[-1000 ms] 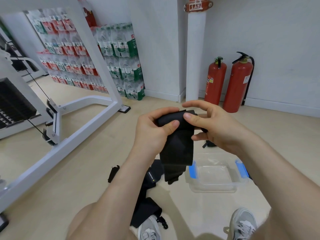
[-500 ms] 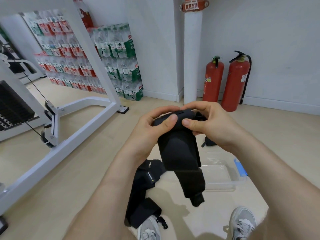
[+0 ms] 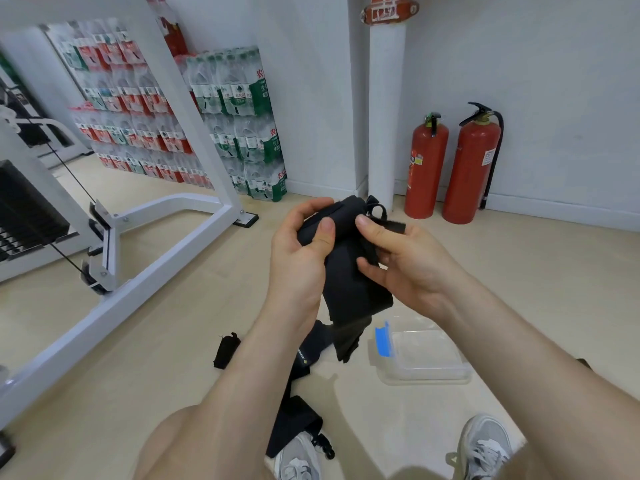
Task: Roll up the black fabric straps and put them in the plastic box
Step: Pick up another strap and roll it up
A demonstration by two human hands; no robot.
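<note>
At frame centre, the left hand (image 3: pixel 301 258) and right hand (image 3: pixel 405 265) are both pinching a half-rolled black strap (image 3: pixel 349 271); its dangling tail could unravel if either grip is loosening.

we see only part of the held strap (image 3: pixel 349 282): the left hand (image 3: pixel 301 261) and right hand (image 3: pixel 408 268) cover its two sides, and the wound core lies hidden behind them. the right forearm hides the far right corner of the plastic box (image 3: pixel 429 372). the left forearm crosses a second strap (image 3: pixel 304 362) on the floor, so we cannot trace its middle. the left shoe (image 3: pixel 298 459) and right shoe (image 3: pixel 485 445) are cut by the lower edge, the white machine frame (image 3: pixel 149 270) by the left edge. the extinguisher labels (image 3: pixel 415 164) are too small to read.
</note>
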